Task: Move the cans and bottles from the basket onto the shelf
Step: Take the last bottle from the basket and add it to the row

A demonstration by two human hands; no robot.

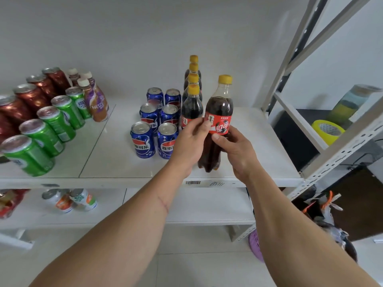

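Observation:
A cola bottle with a yellow cap and red label stands on the white shelf, near its front edge. Both hands hold it at the label: my left hand from the left, my right hand from the right and below. Just behind and to its left stands a row of several more cola bottles. Blue Pepsi cans stand in two rows further left. A purple basket shows on the floor under my right forearm, mostly hidden.
Green cans, red cans and Nescafe bottles fill the shelf's left half. The lower shelf holds a few cans. The grey shelf upright rises at right, with yellow tape beyond. Bare shelf lies right of the held bottle.

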